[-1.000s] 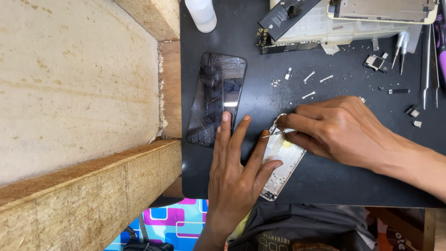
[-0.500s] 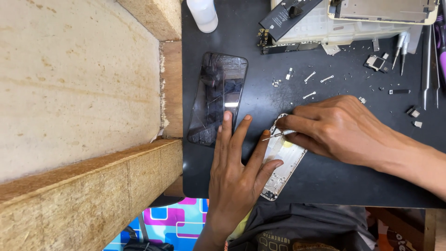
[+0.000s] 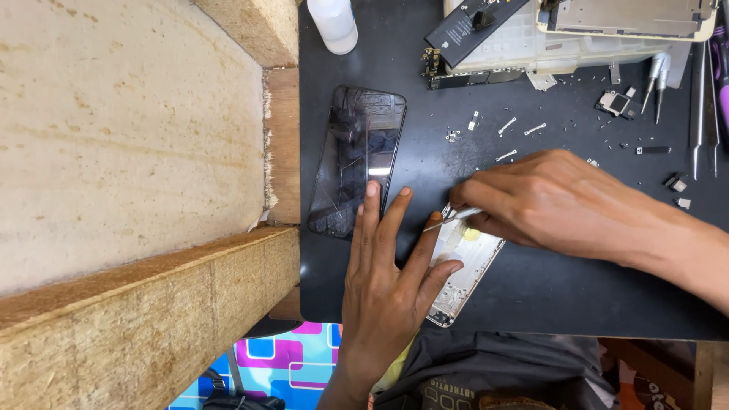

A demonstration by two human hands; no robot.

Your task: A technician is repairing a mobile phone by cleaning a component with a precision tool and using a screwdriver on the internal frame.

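Phone repair workshop: black work mat (image 3: 531,288) w/ loose screws (image 3: 516,125), tweezers (image 3: 702,106), stripped phone parts (image 3: 486,45) upper right.

A black work mat (image 3: 531,296) sits beside pale chipboard panels (image 3: 129,137), evenly lit.

Both hands bare: left hand (image 3: 387,292), right hand (image 3: 558,201); no sleeves, rings or gloves visible.

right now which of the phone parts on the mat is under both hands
The silver phone frame at the mat's near edge; the dark cracked screen lies apart to its left, only fingertips near it.
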